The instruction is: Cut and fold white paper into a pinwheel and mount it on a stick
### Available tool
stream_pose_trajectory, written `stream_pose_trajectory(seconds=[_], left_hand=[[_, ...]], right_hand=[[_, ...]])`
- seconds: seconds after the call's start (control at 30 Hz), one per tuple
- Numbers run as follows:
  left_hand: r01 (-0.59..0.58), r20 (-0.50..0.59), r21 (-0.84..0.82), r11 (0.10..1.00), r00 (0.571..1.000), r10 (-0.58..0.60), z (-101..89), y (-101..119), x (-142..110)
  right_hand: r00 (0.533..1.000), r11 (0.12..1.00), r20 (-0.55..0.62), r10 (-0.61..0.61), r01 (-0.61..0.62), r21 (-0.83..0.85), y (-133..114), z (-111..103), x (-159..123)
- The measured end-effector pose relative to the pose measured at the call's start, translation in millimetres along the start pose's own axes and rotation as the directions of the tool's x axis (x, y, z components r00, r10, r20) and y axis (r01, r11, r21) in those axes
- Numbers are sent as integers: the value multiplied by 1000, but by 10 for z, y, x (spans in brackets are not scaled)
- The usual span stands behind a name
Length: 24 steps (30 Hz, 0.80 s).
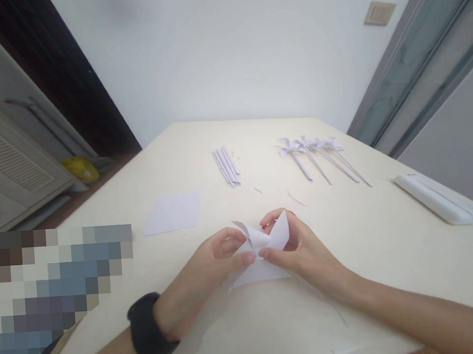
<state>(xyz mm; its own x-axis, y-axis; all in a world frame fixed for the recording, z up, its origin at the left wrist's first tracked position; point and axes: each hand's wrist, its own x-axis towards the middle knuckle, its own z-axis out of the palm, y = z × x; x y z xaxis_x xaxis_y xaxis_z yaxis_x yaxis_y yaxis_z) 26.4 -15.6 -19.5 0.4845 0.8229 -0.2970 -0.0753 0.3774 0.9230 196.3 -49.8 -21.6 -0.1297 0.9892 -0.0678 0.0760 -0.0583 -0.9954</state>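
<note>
Both my hands hold one white paper pinwheel (262, 271) low over the near part of the table. My left hand (221, 255) pinches its left side, thumb near the centre where folded corners meet. From the right, my right hand (295, 248) presses its thumb beside the other thumb, fingers behind a raised paper flap. Something small and red shows by the right fingertips, too small to name. A flat square of white paper (172, 213) lies to the left of the hands. Several finished paper pinwheels (310, 146) on paper sticks lie at the back right.
Several rolled paper sticks (226, 167) lie side by side at the middle back of the white table (151, 166). Paper scraps (297, 198) are scattered nearby. A long white case (438, 199) sits at the right edge. A pixelated area covers the lower left.
</note>
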Motion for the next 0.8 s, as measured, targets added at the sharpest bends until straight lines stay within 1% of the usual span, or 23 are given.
stream_pose_trajectory(seconds=[0.1,0.2,0.3,0.37,0.5,0.53,0.6,0.67,0.8], left_hand=[[1,-6,-7,1000,1000,-1,12,-20,9],[7,20,-8,1000,1000,-7,25,-22,6],[22,47,-11,1000,999,-21,27,-6,-8],[9,59,-20,1000,998,-8,28,19,-30],[22,136,-59,998,991,-14,31,59,-83],[11,138,-62,998,990,-3,32,55,-89],[-30,122,-57,998,992,37,34,31,-87],[-63,84,-44,997,994,66,40,-1,-70],[-81,-9,-33,996,997,81,71,-32,-31]], right_hand=[[1000,1000,4,-26,26,5,-5,6,3],[999,999,4,-49,49,4,-5,17,6],[999,999,8,-45,44,17,0,27,1],[999,999,17,-36,36,31,5,33,-6],[999,998,18,-41,40,55,14,36,-13],[999,998,12,-42,42,56,16,36,-14],[999,998,0,-42,42,50,21,36,-16],[999,998,-6,-42,42,50,29,39,-17],[999,996,-9,-41,42,81,53,53,-10]])
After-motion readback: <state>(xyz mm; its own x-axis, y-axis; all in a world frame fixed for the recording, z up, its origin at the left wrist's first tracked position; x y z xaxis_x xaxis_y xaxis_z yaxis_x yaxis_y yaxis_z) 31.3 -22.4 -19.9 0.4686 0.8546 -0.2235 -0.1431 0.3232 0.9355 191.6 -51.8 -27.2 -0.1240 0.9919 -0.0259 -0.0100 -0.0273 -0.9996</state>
